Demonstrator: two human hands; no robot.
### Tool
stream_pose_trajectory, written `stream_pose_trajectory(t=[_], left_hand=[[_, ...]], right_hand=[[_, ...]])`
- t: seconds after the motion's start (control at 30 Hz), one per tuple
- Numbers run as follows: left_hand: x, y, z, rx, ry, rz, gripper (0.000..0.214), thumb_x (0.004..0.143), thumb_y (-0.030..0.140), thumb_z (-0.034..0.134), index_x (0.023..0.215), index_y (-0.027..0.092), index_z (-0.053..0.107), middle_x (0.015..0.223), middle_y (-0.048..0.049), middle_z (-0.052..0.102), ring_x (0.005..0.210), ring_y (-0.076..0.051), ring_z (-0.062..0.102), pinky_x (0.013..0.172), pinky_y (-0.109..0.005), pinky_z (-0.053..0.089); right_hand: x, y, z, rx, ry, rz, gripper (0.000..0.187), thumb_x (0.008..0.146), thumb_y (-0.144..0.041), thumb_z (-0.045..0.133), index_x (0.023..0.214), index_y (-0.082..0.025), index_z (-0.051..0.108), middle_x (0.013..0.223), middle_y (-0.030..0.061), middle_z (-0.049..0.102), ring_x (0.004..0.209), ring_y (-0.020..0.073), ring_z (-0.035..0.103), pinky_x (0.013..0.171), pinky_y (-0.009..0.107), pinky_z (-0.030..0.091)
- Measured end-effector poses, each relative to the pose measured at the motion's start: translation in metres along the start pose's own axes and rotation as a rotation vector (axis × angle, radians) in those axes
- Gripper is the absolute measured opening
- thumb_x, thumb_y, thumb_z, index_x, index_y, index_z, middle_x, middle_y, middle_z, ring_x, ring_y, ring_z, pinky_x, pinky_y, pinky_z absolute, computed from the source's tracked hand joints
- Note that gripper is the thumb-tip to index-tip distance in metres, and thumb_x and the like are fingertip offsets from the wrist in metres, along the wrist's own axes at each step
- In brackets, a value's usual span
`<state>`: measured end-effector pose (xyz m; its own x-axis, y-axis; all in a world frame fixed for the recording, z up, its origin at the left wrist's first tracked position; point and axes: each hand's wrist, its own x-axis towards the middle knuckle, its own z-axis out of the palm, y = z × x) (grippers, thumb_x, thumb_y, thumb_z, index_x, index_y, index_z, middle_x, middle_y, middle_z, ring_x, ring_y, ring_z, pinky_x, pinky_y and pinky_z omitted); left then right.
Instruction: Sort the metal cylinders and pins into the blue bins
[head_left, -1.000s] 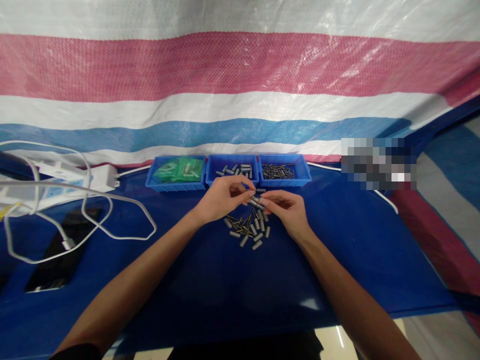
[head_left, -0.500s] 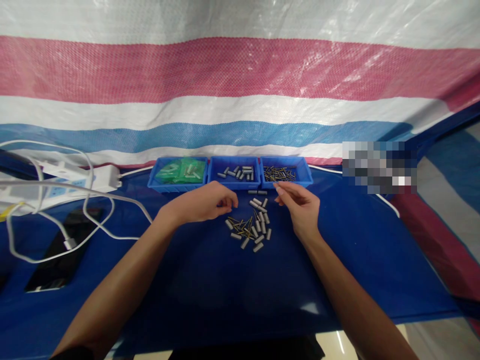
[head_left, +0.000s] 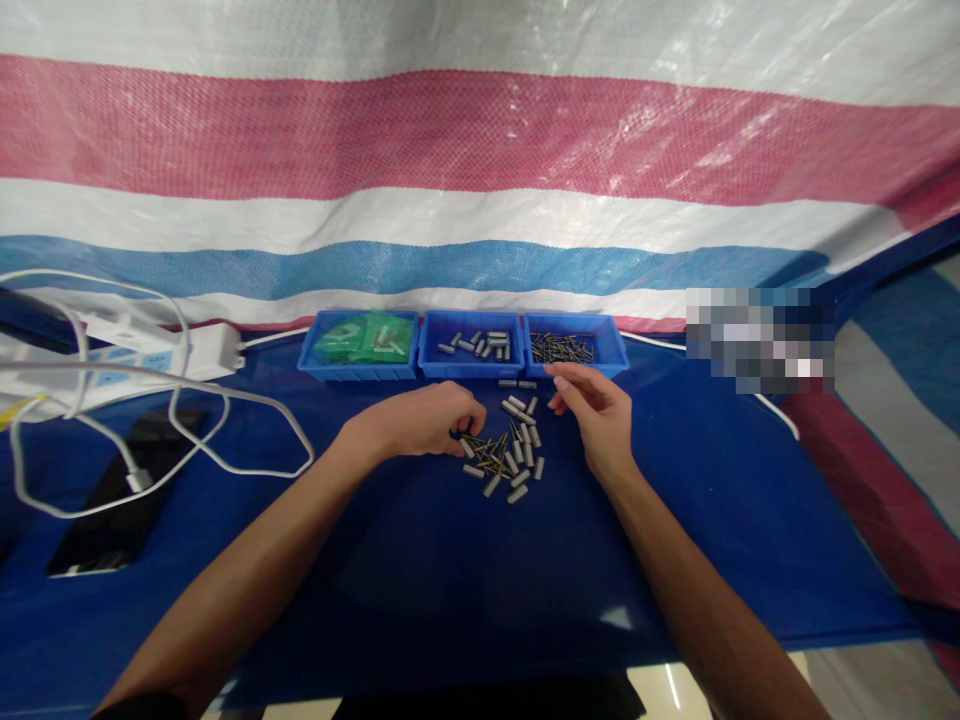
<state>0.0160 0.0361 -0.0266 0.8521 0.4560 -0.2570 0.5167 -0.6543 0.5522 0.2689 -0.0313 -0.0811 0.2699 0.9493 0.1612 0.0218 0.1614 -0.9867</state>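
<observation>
My left hand (head_left: 435, 418) is at the left edge of a loose pile, its fingers curled down by a small grey cylinder (head_left: 467, 449) and the thin brass-coloured pins (head_left: 491, 455). Whatever its fingertips hold is hidden. On the other side of the pile, my right hand (head_left: 596, 410) is raised near the front of the right blue bin (head_left: 576, 372). Its thumb and forefinger are drawn together in a pinch; anything between them is too small to make out. Several more grey cylinders (head_left: 518, 479) lie between the hands.
Behind the pile, the middle blue bin (head_left: 469, 370) holds grey cylinders and the left blue bin (head_left: 356, 371) holds green bags (head_left: 367, 338). White cables (head_left: 247, 470), a power strip (head_left: 202, 355) and a dark phone (head_left: 112, 515) occupy the left side. A striped sheet (head_left: 480, 140) hangs behind.
My left hand has moved right and down to the pile's left edge, with its fingers now among the pieces there. My right hand has barely moved.
</observation>
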Motion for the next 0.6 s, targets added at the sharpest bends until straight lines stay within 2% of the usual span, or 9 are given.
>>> stream_pose_trajectory(t=[0.23, 0.47, 0.6], left_hand=[[0.0068, 0.0016, 0.0038, -0.030, 0.133, 0.012, 0.016, 0.082, 0.007, 0.079, 0.082, 0.017, 0.067, 0.082, -0.0003, 0.066, 0.072, -0.015, 0.061, 0.065, -0.025, 0.041], [0.0073, -0.0018, 0.0004, -0.126, 0.228, 0.012, 0.005, 0.088, 0.018, 0.078, 0.083, 0.017, 0.078, 0.074, -0.0017, 0.074, 0.066, -0.015, 0.067, 0.062, -0.024, 0.044], [0.0097, 0.0038, -0.0019, -0.209, 0.396, 0.035, 0.008, 0.091, 0.025, 0.077, 0.090, 0.017, 0.079, 0.077, -0.0026, 0.079, 0.068, -0.015, 0.073, 0.065, -0.023, 0.050]], right_hand=[[-0.0016, -0.0006, 0.0016, 0.012, -0.013, 0.019, 0.018, 0.089, -0.036, 0.079, 0.103, -0.025, 0.079, 0.105, 0.0050, 0.082, 0.064, 0.0144, 0.067, 0.059, 0.031, 0.055], [-0.0027, 0.0017, 0.0032, 0.024, -0.038, 0.031, 0.018, 0.089, -0.035, 0.079, 0.103, -0.024, 0.080, 0.102, 0.0048, 0.083, 0.063, 0.0138, 0.067, 0.059, 0.030, 0.055], [-0.0054, -0.0031, 0.0056, 0.005, -0.104, 0.055, 0.023, 0.087, -0.040, 0.082, 0.104, -0.024, 0.079, 0.092, 0.0039, 0.082, 0.064, 0.0149, 0.068, 0.061, 0.030, 0.058]])
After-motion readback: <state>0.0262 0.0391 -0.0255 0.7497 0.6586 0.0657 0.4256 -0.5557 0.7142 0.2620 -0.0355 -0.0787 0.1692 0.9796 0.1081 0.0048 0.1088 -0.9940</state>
